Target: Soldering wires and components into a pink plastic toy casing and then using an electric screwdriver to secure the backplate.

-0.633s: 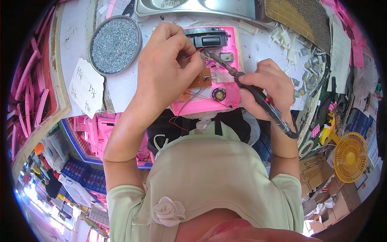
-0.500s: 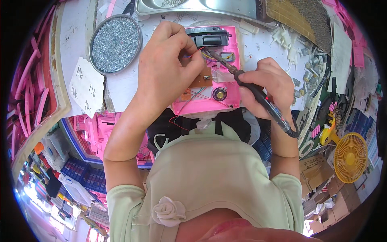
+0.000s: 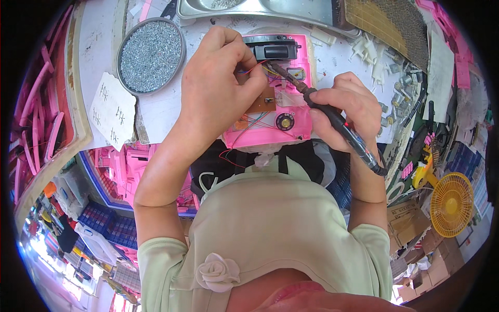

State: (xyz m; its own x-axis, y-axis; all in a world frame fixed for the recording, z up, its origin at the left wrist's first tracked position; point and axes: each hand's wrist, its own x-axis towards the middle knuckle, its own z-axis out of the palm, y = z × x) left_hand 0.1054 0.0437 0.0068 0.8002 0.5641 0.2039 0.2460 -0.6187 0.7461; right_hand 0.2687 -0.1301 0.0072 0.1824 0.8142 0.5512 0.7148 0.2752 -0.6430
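A pink plastic housing (image 3: 305, 47) lies on the bench before me. Inside it sit a black part (image 3: 275, 51), a brown circuit board (image 3: 258, 104), a small round speaker (image 3: 285, 121) and thin coloured wires. My left hand (image 3: 215, 86) reaches over the housing's left side, thumb and forefinger pinching a thin red wire (image 3: 257, 65). A soldering iron (image 3: 340, 125) rests in my right hand (image 3: 353, 109), closed round its dark handle. Its tip points up and left, close to the wire by my left fingertips; whether they touch I cannot tell.
A round tin of small screws (image 3: 150, 56) stands at the left beside a torn piece of card (image 3: 112, 112). Metal trays (image 3: 291, 11) line the back. Small motors and white plastic parts (image 3: 370, 54) lie scattered at right. A yellow fan (image 3: 451, 203) is further right.
The soldering iron's handle has swung slightly, its tip staying near the left fingertips. The bench things appear shifted very slightly to the right. Both hands keep their hold.
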